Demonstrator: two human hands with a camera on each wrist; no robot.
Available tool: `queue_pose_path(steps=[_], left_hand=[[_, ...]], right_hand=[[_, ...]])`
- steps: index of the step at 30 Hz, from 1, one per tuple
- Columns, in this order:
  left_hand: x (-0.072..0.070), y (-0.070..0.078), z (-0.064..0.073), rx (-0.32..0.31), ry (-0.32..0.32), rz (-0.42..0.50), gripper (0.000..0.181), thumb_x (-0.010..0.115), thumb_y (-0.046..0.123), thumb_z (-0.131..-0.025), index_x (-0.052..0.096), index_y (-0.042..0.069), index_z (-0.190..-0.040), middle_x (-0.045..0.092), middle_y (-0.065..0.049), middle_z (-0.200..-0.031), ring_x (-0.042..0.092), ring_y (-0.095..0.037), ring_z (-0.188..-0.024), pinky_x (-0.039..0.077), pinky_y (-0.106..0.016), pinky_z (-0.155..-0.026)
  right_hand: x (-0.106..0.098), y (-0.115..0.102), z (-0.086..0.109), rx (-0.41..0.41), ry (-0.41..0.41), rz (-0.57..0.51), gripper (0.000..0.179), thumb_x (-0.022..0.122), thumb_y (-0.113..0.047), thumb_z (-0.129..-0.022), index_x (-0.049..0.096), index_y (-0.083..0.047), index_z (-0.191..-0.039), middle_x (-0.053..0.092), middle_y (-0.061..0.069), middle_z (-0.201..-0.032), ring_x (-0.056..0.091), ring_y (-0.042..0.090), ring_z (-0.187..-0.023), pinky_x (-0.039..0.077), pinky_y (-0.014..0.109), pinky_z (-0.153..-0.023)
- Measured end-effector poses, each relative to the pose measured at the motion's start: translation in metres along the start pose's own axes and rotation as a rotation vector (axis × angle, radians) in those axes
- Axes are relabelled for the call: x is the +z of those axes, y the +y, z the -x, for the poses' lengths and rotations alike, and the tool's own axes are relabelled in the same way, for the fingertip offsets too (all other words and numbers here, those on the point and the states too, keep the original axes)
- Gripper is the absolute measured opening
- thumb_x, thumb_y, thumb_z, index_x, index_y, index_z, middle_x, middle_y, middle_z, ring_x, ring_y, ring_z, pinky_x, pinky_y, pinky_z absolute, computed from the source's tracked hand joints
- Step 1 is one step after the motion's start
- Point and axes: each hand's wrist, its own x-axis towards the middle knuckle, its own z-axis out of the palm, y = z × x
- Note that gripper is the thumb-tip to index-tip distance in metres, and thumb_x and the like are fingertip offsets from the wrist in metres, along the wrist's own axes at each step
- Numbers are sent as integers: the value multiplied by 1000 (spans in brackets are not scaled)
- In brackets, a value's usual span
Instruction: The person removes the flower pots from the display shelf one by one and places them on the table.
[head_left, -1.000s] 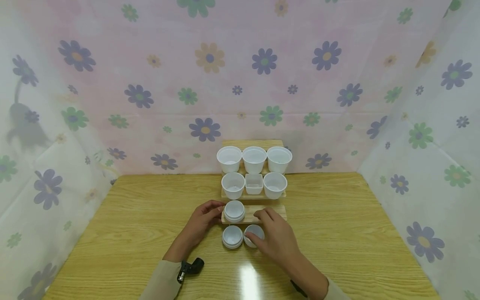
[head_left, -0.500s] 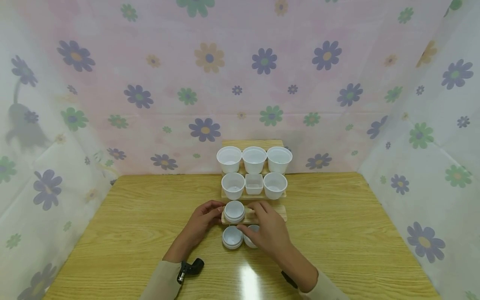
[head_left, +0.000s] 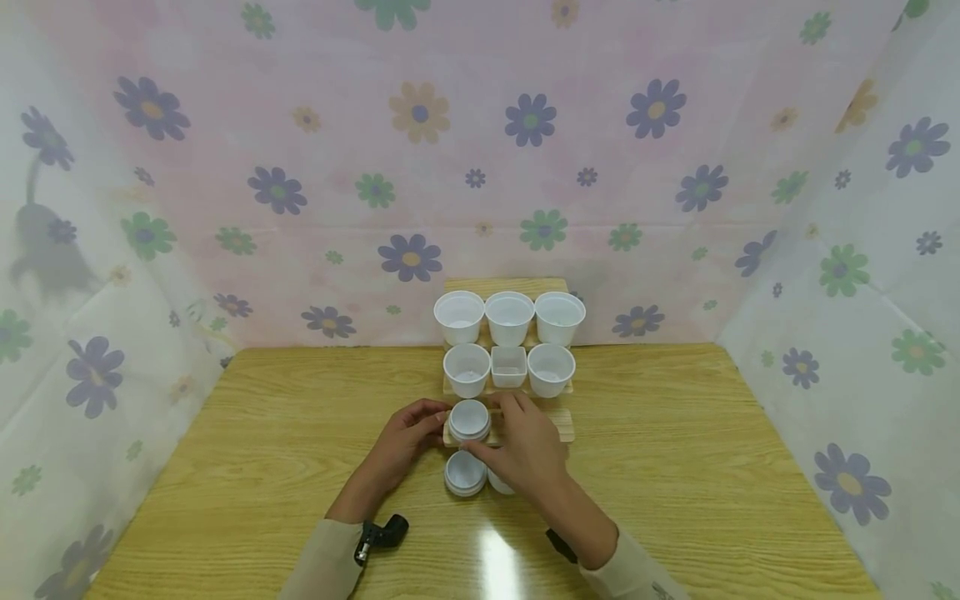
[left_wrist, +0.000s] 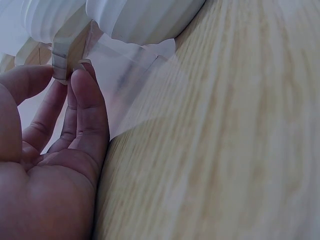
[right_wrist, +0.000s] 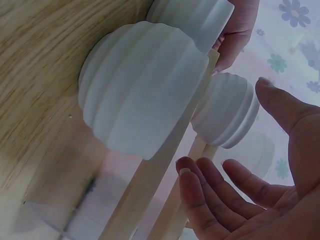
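Note:
A white ribbed pot (head_left: 469, 422) stands at the left end of the lowest step of a wooden tiered rack (head_left: 561, 426). My left hand (head_left: 407, 435) pinches that step's end (left_wrist: 62, 59) between thumb and fingers, as the left wrist view shows. Beside the pot's right side is my right hand (head_left: 534, 446), thumb and fingers spread apart around it; a gap shows between them and the pot (right_wrist: 225, 109) in the right wrist view. Two more white pots stand on the table in front, a left one (head_left: 465, 473) and a right one (head_left: 499, 483) partly hidden by my right hand.
On the rack's upper steps stand several white round cups (head_left: 509, 319) and one small square cup (head_left: 508, 367). The wooden table (head_left: 675, 467) extends to both sides. Behind the rack hangs a flowered cloth (head_left: 450, 200). A black wrist device (head_left: 382, 535) sits at my left cuff.
My right hand has moved left and slightly away from me, from over the right pot on the table to beside the pot on the lowest step. The left hand has stayed in place.

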Motion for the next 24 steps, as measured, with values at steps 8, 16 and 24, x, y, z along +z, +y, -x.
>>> queue_pose_path(steps=[8,16,24], left_hand=[[0,0,0,-2,2,1,34,65,22,-108,64,-3,-131,71,-6,-118,71,-19,-97,61,-32,-86],[1,1,1,-7,16,15,32,65,20,-108,64,-3,-130,72,-4,-117,71,-18,-96,60,-31,-85],[1,1,0,-2,10,12,31,65,19,-108,65,-3,-130,72,-4,-116,71,-18,-96,60,-31,-84]], right_hand=[[1,-8,-8,59,-40,19,60,96,-46,-77,72,-11,-119,71,5,-118,70,21,-103,58,41,-82],[5,-9,-9,73,-79,8,58,96,-42,-78,71,-11,-120,71,4,-114,70,20,-98,58,41,-80],[8,-7,-8,63,-77,15,61,95,-43,-79,70,-10,-124,72,4,-113,71,22,-101,60,42,-83]])
